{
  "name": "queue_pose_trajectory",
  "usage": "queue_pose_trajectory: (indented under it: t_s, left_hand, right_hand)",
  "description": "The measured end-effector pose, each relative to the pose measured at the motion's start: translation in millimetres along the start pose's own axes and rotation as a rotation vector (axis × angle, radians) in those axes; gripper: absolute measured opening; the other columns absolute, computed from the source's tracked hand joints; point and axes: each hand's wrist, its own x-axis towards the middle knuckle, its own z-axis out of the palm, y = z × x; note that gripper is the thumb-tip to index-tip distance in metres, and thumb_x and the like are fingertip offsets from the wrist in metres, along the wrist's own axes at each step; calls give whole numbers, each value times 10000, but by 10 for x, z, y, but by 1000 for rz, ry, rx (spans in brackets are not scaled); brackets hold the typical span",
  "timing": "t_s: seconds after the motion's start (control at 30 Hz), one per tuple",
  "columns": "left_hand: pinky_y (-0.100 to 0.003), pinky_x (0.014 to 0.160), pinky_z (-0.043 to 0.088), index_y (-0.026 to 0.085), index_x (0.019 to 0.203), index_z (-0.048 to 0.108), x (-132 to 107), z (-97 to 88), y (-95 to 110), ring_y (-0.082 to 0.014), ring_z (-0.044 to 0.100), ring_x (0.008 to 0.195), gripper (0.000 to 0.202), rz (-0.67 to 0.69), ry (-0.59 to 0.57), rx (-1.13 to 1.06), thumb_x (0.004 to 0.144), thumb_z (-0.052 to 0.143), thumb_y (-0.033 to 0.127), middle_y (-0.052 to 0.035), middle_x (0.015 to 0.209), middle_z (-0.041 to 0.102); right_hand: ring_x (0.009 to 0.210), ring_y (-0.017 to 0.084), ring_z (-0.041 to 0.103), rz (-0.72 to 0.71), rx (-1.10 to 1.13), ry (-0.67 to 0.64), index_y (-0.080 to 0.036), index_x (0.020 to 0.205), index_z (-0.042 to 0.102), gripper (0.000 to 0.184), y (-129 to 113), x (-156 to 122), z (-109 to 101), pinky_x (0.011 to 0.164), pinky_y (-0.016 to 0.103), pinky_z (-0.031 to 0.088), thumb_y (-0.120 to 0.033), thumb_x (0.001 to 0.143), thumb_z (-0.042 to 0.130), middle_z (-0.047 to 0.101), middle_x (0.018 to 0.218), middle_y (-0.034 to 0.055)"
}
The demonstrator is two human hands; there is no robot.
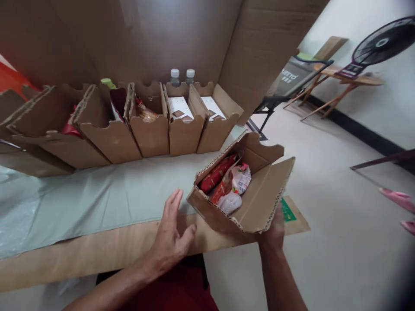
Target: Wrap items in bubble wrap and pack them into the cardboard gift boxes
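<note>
My right hand (275,231) grips the underside of an open cardboard box (259,203), holding it tilted above the table's right end. Red and white snack packets (227,183) lie inside the box. My left hand (171,233) hovers open just left of the box, fingers stretched out and together, thumb apart, a small gap from the box's near corner. It holds nothing.
A row of several open cardboard boxes (149,134) with goods stands at the back of the grey-covered table (97,198), two bottles (181,77) behind them. A tall cardboard wall rises behind. A fan (379,45) and wooden stands are at right; pink objects (398,201) are at the right edge.
</note>
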Motion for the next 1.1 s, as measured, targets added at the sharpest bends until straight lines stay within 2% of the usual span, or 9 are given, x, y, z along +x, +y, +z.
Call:
queue_pose_trajectory:
  t_s: [0.17, 0.23, 0.3, 0.37, 0.47, 0.63, 0.77, 0.93, 1.1]
  left_hand:
    - [-632, 1216, 383, 275, 1607, 286, 197, 186, -67, -363, 421, 1492, 731, 2, -79, -40, 943, 590, 272, -153, 1617, 415]
    - [-629, 1225, 379, 261, 1632, 228, 193, 319, -19, -363, 416, 1500, 761, 15, -81, -47, 955, 575, 289, -164, 1623, 414]
    - [-623, 1244, 361, 246, 1655, 177, 205, 437, 42, -368, 367, 1540, 812, 54, -137, -35, 952, 580, 305, -172, 1664, 369]
    - [-602, 1259, 354, 228, 1671, 149, 273, 514, 82, -363, 333, 1568, 872, 111, -275, -13, 933, 604, 320, -175, 1694, 337]
    - [-599, 1265, 340, 227, 1667, 208, 462, 539, 38, -355, 313, 1584, 872, 179, -439, 91, 906, 623, 318, -171, 1714, 309]
    - [-686, 1241, 292, 155, 1538, 469, 667, 474, -222, -406, 310, 1575, 681, 185, -355, 412, 884, 620, 274, -226, 1655, 401]
    - [-665, 1257, 271, 145, 1398, 612, 640, 472, -277, -400, 382, 1541, 517, 236, -384, 527, 901, 639, 284, -222, 1604, 482]
    - [-653, 1242, 315, 164, 1373, 621, 622, 512, -239, -389, 411, 1523, 464, 245, -349, 542, 925, 621, 288, -206, 1590, 505]
    - [-629, 1245, 332, 175, 1367, 613, 635, 534, -243, -377, 427, 1512, 464, 250, -343, 577, 925, 643, 313, -187, 1582, 518]
  right_hand:
    - [1151, 399, 713, 58, -27, -103, -275, 1376, 631, 767, 86, -798, 56, 916, 552, 610, -732, 767, 729, 742, 1261, 139]
    - [1022, 389, 747, 69, -146, -123, -268, 1221, 711, 674, 33, -879, 95, 857, 537, 633, -664, 691, 833, 783, 1121, 124]
    - [921, 358, 758, 93, -217, -91, -268, 1061, 754, 467, -48, -776, 124, 813, 506, 644, -595, 737, 827, 798, 992, 100]
    - [929, 334, 757, 97, -204, -24, -257, 1016, 760, 353, -101, -548, 111, 845, 487, 640, -554, 825, 763, 800, 976, 99]
    - [1034, 339, 733, 51, -230, 104, -211, 1058, 744, 408, -54, -126, -2, 979, 538, 585, -554, 837, 746, 791, 1047, 123]
    - [1099, 315, 701, 65, -169, -11, -200, 1206, 662, 590, 210, 688, -234, 1081, 572, 504, -555, 760, 815, 766, 1159, 123]
    - [1115, 304, 687, 107, 33, -114, -240, 1121, 658, 648, 355, 1492, -296, 1098, 567, 491, -465, 574, 924, 765, 1188, 87]
    - [1020, 284, 695, 136, 84, -194, -271, 935, 677, 537, 414, 2330, -160, 1006, 542, 547, -374, 461, 906, 782, 1060, 30]
    - [965, 254, 697, 147, 71, -216, -255, 892, 691, 409, 402, 2735, 117, 945, 514, 574, -306, 511, 831, 783, 1006, 10]
